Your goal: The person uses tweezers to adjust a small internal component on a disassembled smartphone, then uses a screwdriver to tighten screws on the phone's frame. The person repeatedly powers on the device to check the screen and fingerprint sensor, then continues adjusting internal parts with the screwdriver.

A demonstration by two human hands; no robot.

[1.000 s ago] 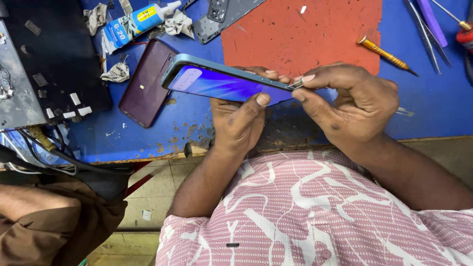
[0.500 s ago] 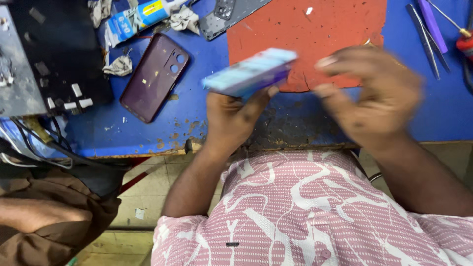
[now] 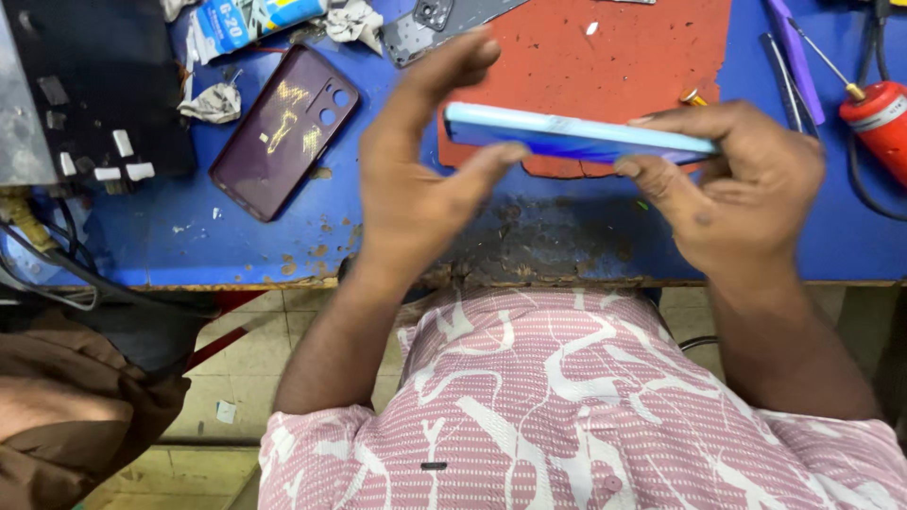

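The phone (image 3: 576,137) now lies almost level and edge-on between both hands, held above the red mat (image 3: 624,57); a second ago it sat lower and tilted with its bluish face showing, so it has been turned and lifted, and the work looks to have moved from the face to the edge of the handset. The left hand (image 3: 416,179) has opened up since then: its fingers are spread, the thumb touching the phone's left end from below and the forefinger raised clear above it, more a steadying touch than a grip. The right hand (image 3: 746,189) has its grip pinching the right end of the phone, thumb under and fingers over the edge. Under the hands the blue tabletop (image 3: 236,246) is scuffed and stained dark near its front edge. On it, left of the hands, a maroon phone cover (image 3: 283,127) lies flat with its camera holes showing, and crumpled paper (image 3: 215,102) sits just beside it. A black box (image 3: 94,85) stands at the far left, a red-handled tool (image 3: 879,118) and a thin screwdriver (image 3: 820,57) at the right. Below the tabletop edge a pale tiled floor (image 3: 236,368) shows
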